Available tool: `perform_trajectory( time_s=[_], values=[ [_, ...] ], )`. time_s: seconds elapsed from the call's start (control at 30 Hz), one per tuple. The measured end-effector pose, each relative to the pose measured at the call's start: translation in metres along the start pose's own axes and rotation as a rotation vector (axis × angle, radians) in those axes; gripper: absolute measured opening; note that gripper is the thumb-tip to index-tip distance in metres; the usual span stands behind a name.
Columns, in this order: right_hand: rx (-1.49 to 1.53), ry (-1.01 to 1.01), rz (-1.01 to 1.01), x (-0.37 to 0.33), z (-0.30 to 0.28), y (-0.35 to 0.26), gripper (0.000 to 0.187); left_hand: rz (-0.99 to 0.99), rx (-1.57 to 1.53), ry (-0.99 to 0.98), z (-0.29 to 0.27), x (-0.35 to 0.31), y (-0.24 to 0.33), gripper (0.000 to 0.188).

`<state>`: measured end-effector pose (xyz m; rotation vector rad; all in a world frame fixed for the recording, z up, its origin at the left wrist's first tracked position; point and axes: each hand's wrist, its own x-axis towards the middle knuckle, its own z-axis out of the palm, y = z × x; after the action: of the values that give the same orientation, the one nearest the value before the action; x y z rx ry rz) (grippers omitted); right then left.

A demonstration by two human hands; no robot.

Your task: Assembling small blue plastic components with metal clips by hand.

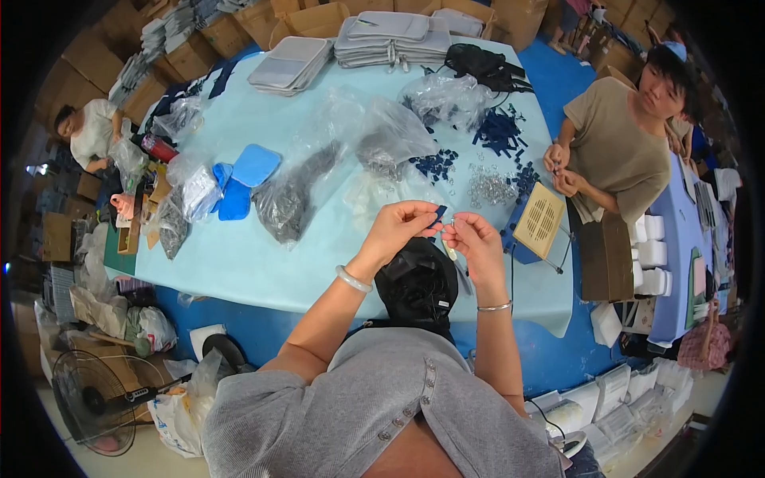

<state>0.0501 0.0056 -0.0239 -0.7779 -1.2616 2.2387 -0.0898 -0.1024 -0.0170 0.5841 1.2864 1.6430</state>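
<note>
Over the near edge of the light-blue table point(231, 271), my two hands meet close together. My left hand point(401, 229) pinches a short dark blue fabric strip point(438, 214). Between the fingertips of my right hand point(478, 240) is a small silvery metal piece point(453, 222), close to the strip; its exact shape is too small to make out. Just beyond lie a heap of small metal pieces point(489, 188), loops of dark blue fabric point(434, 165) and a pile of dark blue strips point(500, 134). A black bag point(418, 287) sits below my hands.
Clear plastic bags with dark contents point(287, 199) lie left of centre, near blue pouches point(253, 167). Grey cases point(390, 40) are stacked at the back. A beige slotted box point(539, 221) stands right. A person point(617, 135) works beyond it; another point(92, 135) is far left.
</note>
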Motion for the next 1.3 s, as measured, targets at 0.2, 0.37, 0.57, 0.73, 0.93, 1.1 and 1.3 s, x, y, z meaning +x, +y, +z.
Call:
perform_trajectory(
  time_s=[0.2,0.37,0.57,0.73,0.93,1.1,1.3],
  values=[
    [-0.026,-0.005,0.027,-0.002,0.001,-0.005,0.019,-0.075,0.018,-0.044,-0.005,-0.001,0.0,0.024],
    [0.03,-0.012,0.064,0.001,-0.004,0.002,0.019,-0.112,0.058,-0.067,-0.007,-0.002,0.001,0.024],
    [0.179,-0.1,0.091,0.003,-0.009,0.008,0.02,-0.127,0.125,-0.115,-0.011,0.0,-0.005,0.023],
    [0.13,-0.108,0.118,0.002,-0.009,0.005,0.02,-0.135,0.126,-0.179,-0.016,0.002,-0.008,0.021],
    [0.058,-0.098,0.094,-0.002,-0.007,0.003,0.019,-0.157,0.144,-0.211,-0.017,0.003,-0.009,0.019],
    [0.094,-0.112,0.104,-0.002,-0.011,0.006,0.019,-0.162,0.135,-0.245,-0.017,0.003,-0.008,0.018],
    [0.187,-0.157,0.124,-0.002,-0.013,0.01,0.019,-0.183,0.102,-0.26,-0.02,0.004,-0.011,0.018]
  ],
)
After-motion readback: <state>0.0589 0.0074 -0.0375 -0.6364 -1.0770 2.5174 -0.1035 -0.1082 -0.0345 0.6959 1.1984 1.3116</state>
